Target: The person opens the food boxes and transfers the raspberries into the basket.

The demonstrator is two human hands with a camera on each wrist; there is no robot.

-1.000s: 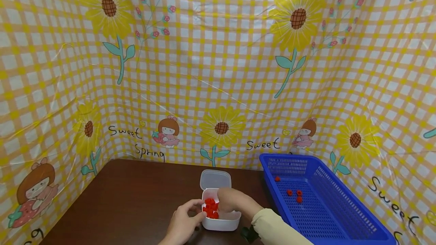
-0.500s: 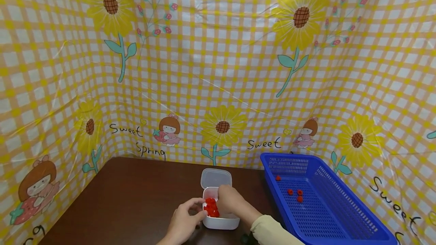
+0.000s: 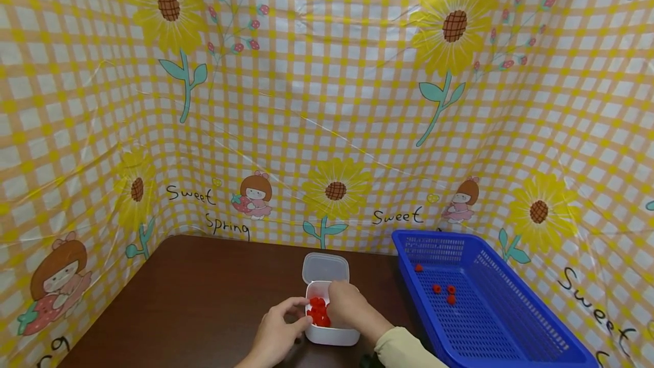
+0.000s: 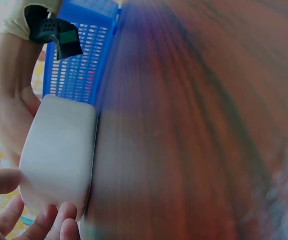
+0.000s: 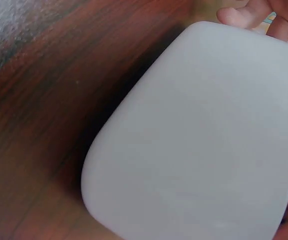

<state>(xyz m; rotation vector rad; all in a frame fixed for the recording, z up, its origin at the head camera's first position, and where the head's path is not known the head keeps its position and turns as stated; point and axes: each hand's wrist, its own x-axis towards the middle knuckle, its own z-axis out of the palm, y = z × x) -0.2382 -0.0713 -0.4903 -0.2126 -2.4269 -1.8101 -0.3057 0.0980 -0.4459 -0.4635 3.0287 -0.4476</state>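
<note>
On the desk (image 3: 219, 294), the left hand (image 3: 276, 328) grips the white box (image 3: 332, 336) by its left side, likely steadying it for the right hand (image 3: 349, 303), inside beside the red pieces (image 3: 319, 313), its hold hidden from view. The blue basket (image 3: 503, 311) sits rightward, probably for easy reach.

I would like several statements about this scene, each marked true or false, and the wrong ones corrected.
1. The right hand reaches into the white box. True.
2. The box is covered. False: its lid is off and lies beyond it.
3. Four red pieces can be seen in the blue basket. True.
4. The basket stands left of the box. False: it stands to the right.
5. No hand touches the box from outside. False: the left hand holds its left side.
</note>
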